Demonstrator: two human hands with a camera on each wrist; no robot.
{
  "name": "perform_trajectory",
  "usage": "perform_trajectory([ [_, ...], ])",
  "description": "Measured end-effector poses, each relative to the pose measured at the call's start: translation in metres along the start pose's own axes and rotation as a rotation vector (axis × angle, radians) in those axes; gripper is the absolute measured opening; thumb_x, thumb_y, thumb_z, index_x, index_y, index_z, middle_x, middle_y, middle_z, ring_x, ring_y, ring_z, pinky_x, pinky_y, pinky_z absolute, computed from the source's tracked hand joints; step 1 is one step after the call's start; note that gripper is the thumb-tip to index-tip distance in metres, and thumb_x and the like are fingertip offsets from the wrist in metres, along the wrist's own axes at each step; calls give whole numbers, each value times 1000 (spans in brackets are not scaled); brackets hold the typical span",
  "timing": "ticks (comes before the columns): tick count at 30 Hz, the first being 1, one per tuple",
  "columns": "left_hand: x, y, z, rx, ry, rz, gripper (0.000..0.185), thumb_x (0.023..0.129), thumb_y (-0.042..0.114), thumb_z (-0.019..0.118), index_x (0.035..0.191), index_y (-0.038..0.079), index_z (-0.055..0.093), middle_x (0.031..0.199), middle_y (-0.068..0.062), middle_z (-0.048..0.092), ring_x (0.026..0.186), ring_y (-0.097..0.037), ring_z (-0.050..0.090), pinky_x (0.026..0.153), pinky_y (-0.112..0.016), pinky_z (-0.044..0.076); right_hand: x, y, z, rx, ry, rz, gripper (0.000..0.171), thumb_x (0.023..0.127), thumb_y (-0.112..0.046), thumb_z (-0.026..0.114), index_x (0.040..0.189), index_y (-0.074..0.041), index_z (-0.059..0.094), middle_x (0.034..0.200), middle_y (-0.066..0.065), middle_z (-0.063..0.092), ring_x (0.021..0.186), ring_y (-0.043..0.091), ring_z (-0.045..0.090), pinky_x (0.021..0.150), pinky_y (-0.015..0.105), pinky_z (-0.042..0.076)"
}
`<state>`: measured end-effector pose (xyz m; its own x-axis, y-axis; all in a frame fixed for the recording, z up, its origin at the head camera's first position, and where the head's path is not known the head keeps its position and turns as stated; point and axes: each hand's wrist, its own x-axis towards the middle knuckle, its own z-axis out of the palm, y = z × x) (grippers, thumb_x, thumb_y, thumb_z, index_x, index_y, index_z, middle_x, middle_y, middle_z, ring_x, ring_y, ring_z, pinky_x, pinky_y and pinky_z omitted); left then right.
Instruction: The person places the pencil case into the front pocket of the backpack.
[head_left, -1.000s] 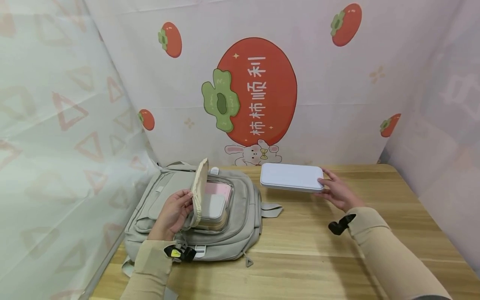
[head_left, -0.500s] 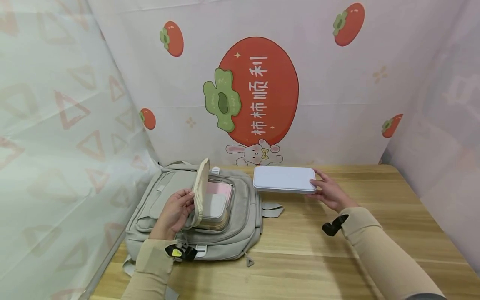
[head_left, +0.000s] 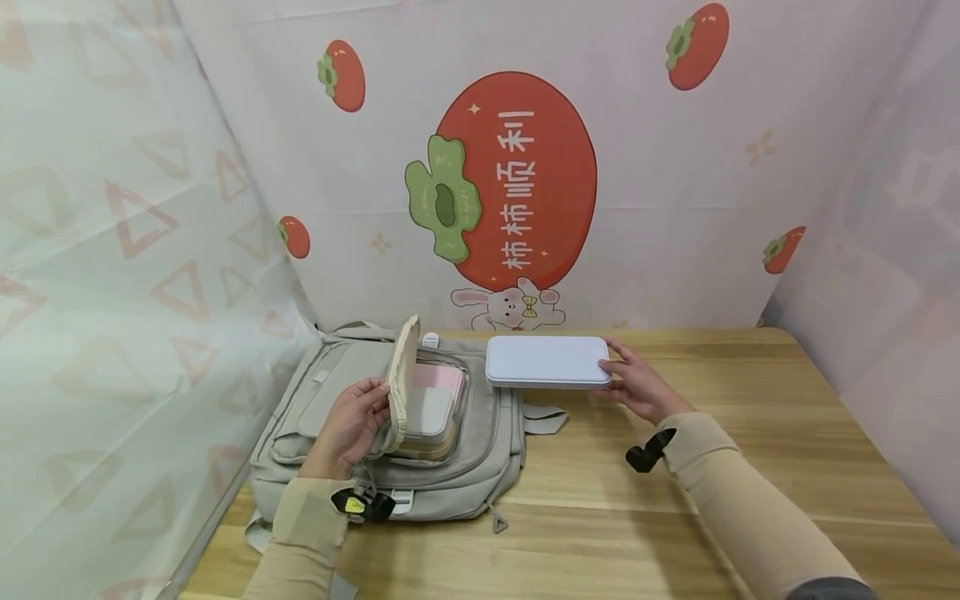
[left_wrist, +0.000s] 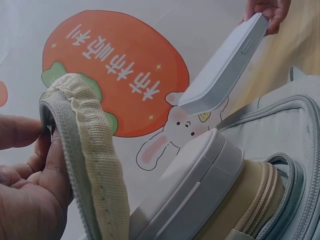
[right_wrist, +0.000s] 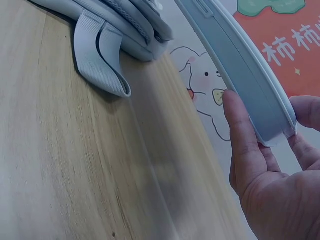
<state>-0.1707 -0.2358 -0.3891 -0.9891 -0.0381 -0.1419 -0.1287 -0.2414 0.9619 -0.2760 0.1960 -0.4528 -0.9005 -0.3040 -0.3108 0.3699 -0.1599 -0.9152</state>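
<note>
A grey backpack (head_left: 480, 433) lies on the table with its front pocket unzipped. My left hand (head_left: 352, 427) pinches the zippered edge of the pocket flap (head_left: 402, 375) and holds it up. Inside the pocket sit a white case (head_left: 429, 412), a pink item (head_left: 441, 379) and a tan zippered pouch (left_wrist: 235, 200). With my right hand (head_left: 637, 383) I grip a flat, pale rectangular case (head_left: 547, 360) by its right end, thumb on top and fingers below. This case hangs above the table, its left end over the backpack's right edge.
The wooden table (head_left: 585, 525) runs up to a printed fabric backdrop (head_left: 645, 250) at the back. More fabric (head_left: 120, 333) borders the left side. A grey strap loop (head_left: 546, 419) sticks out from the backpack's right side, and a zipper pull (head_left: 499, 522) dangles at its front.
My right hand has carried the pale case leftward and slightly down, closer to the backpack's pocket. The left hand keeps the flap lifted in the same place.
</note>
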Motion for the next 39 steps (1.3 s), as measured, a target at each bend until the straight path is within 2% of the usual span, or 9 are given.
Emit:
perform_trajectory([
  [8, 2, -1, 1, 19, 5, 14, 17, 110, 3, 45, 97, 5, 55, 92, -3, 60, 83, -9, 61, 73, -22, 53, 7, 3, 12, 28, -23, -4, 66, 112, -10, 41, 167, -21, 6, 161, 30, 8, 123, 38, 48, 113, 57, 35],
  [14, 3, -1, 0, 4, 18, 2, 16, 110, 2, 44, 98, 3, 55, 93, -3, 61, 83, -10, 62, 74, -23, 54, 10, 4, 22, 38, -25, -2, 67, 112, -10, 42, 167, -22, 7, 161, 31, 10, 120, 37, 50, 113, 58, 35],
  [21, 4, -2, 0, 2, 24, -11, 15, 110, 3, 44, 100, 3, 54, 94, -3, 61, 84, -10, 62, 75, -23, 53, 15, 8, 36, 28, -11, 20, 65, 112, -9, 42, 167, -22, 11, 157, 30, 18, 113, 32, 55, 111, 56, 39],
  [29, 3, -4, -2, 5, 13, 11, 19, 109, 2, 44, 94, 6, 56, 91, -2, 60, 81, -9, 61, 73, -22, 54, 19, 13, 52, 30, -5, 38, 64, 111, -7, 42, 167, -20, 13, 147, 30, 30, 103, 29, 62, 103, 54, 49],
  [39, 3, -4, -1, 2, 34, -7, 19, 109, 1, 44, 94, 5, 55, 89, -3, 60, 79, -10, 61, 72, -22, 53, 21, 18, 65, 23, 29, 38, 63, 111, -7, 45, 166, -20, 18, 143, 30, 33, 96, 26, 63, 95, 47, 56],
])
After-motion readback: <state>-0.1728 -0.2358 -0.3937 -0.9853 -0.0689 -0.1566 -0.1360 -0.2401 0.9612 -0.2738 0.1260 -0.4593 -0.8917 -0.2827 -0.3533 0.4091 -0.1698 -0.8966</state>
